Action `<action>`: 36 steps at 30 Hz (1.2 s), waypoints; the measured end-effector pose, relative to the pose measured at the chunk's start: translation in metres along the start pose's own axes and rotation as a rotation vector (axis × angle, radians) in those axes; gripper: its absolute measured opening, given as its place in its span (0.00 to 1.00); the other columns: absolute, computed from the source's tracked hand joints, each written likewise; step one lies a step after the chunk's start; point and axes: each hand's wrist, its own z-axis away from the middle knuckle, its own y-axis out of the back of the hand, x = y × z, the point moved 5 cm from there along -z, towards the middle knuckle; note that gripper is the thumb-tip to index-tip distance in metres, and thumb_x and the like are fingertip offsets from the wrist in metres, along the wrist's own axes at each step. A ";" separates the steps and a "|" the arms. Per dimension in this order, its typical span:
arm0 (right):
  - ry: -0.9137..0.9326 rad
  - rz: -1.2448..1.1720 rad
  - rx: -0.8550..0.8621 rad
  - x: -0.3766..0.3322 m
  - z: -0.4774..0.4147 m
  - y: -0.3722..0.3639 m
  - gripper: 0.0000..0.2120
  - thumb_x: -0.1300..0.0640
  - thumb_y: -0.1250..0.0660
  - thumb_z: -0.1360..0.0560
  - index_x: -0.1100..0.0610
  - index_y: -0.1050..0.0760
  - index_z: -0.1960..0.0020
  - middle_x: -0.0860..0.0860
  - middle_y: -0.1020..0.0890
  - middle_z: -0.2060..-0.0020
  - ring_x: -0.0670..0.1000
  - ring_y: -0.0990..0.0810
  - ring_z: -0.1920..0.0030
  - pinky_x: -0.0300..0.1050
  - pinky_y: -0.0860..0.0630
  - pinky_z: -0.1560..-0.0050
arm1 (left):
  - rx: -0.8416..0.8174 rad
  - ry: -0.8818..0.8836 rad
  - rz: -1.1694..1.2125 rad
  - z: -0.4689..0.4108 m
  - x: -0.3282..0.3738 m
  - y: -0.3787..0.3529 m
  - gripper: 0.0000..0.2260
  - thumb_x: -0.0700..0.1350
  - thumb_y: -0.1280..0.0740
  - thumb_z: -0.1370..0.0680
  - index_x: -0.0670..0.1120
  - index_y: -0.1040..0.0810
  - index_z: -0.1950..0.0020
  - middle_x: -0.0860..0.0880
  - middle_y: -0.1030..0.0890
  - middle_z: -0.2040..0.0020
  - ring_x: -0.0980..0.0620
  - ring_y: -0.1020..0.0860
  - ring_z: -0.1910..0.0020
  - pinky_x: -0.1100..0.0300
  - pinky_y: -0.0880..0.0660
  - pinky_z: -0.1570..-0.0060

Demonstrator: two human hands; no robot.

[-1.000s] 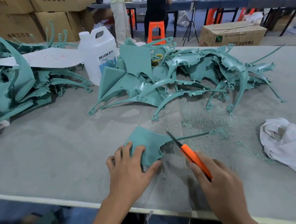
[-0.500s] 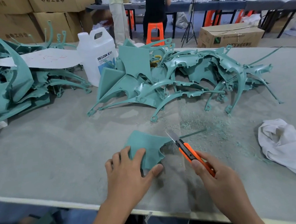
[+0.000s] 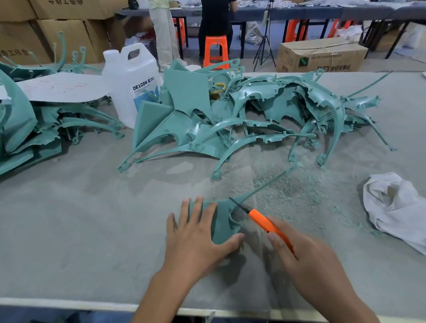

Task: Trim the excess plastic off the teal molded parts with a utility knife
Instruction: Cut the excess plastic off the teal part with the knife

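Contact between blade and plastic sits at the near middle of the tabletop [image 3: 72, 221], just ahead of both hands. The left hand [image 3: 200, 240] lies spread on a flat teal part [image 3: 222, 221]. Its fingers [image 3: 198, 211] are straight and pressing down and its thumb runs along the near edge, so the piece is pinned, not gripped. The right hand [image 3: 312, 263] is clenched around the orange utility knife [image 3: 266, 224], whose handle slants up and to the left. The dark blade tip meets the part's right-hand edge, where a thin strip [image 3: 269, 182] of plastic leaves the panel.

That strip is what the next move depends on. Its long axis runs away from the person, up and to the right, ending among the teal shavings [image 3: 292, 188] scattered there. The knife crosses it at an angle near its root. The pressing hand is to the left of the blade and very close to it, while the cutting hand is nearer the strip. A stroke away from the left hand looks like the safe direction, and a slip towards the thumb is the obvious risk.

Farther back, a heap of untrimmed parts [image 3: 241, 114] suggests plenty of the job remains. A white cloth [image 3: 407, 213] lies crumpled well off to the right.
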 end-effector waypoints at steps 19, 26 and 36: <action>-0.140 -0.014 0.374 0.014 -0.004 0.049 0.22 0.41 0.43 0.19 0.39 0.33 0.26 0.45 0.26 0.59 0.49 0.27 0.67 0.45 0.31 0.69 | 0.063 -0.006 0.080 0.004 0.003 -0.001 0.43 0.80 0.54 0.32 0.60 0.49 0.21 0.55 0.55 0.18 0.52 0.63 0.21 0.48 0.59 0.22; -0.096 -0.087 0.101 0.015 -0.006 0.014 0.21 0.40 0.43 0.19 0.32 0.35 0.27 0.44 0.19 0.50 0.48 0.23 0.56 0.49 0.27 0.57 | 0.060 -0.007 0.072 0.005 0.003 0.001 0.44 0.81 0.56 0.33 0.60 0.49 0.21 0.55 0.55 0.18 0.52 0.63 0.21 0.48 0.58 0.22; 0.011 -0.060 -0.016 0.021 -0.010 0.010 0.20 0.40 0.40 0.20 0.29 0.34 0.29 0.42 0.20 0.51 0.48 0.20 0.51 0.47 0.24 0.53 | 0.087 -0.004 0.068 0.003 0.002 -0.002 0.44 0.81 0.56 0.33 0.60 0.48 0.22 0.55 0.53 0.19 0.52 0.62 0.21 0.49 0.58 0.22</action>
